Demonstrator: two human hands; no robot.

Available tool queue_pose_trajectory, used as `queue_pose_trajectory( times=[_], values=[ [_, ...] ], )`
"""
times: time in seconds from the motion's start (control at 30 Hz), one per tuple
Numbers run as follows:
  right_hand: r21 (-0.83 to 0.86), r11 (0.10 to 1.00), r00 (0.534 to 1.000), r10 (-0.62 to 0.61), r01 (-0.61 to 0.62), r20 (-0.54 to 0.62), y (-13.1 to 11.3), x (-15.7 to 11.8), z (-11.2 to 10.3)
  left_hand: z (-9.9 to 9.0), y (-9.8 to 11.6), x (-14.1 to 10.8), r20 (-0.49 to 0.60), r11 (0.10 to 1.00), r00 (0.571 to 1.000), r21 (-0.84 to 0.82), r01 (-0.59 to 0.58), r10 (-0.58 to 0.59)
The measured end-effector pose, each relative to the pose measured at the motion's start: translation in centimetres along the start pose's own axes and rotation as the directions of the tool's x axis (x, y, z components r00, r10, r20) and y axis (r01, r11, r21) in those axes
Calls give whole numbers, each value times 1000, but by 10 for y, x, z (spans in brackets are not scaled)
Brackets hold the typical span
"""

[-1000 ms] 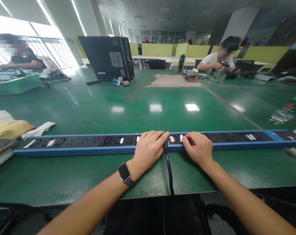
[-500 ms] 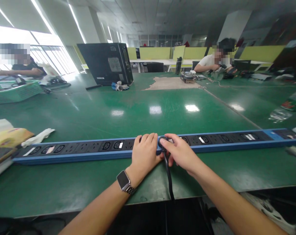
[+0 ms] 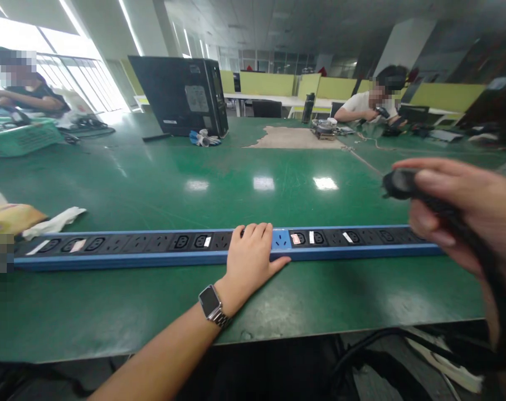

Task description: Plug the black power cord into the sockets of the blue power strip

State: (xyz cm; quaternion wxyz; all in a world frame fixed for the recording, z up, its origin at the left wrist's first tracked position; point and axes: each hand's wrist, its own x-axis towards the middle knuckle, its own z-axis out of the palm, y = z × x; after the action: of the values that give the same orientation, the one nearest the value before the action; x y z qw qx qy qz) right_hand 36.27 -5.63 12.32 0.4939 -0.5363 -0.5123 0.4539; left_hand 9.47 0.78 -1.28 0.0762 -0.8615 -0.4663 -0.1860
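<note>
A long blue power strip (image 3: 332,252) with black outlets runs across the table in front of me. My left hand (image 3: 251,250) grips it near its middle, fingers over the outlets and thumb along the near side, just left of a blue outlet (image 3: 281,240). A watch (image 3: 211,302) is on that wrist. My right hand (image 3: 457,206), blurred, is raised above the strip's right part. Between its thumb and fingers it pinches a black power plug (image 3: 399,184), prongs pointing left. The plug's thick black cable (image 3: 493,278) hangs past the palm and below the table edge.
A black computer case (image 3: 181,97) stands at the back with gloves (image 3: 205,138) beside it. At left are a green basket (image 3: 23,139) and a yellow package (image 3: 13,219). Two people sit across the green table (image 3: 161,178), one at each side.
My right hand has drawn the plug out of the strip's blue outlet and carried it up and right. My left hand has stayed on the strip, its thumb now stretched out.
</note>
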Motion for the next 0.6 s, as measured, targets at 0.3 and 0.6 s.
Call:
queue_pose_trajectory(
  times=[0.3,0.6],
  values=[
    [-240,898,930,360,-368,-79,70,33,20,1,2,0,-10,1000,1000,1,4,-4],
    [-426,856,953,227,-294,-201,85,36,18,-1,2,0,1,1000,1000,25,-7,7]
  ],
)
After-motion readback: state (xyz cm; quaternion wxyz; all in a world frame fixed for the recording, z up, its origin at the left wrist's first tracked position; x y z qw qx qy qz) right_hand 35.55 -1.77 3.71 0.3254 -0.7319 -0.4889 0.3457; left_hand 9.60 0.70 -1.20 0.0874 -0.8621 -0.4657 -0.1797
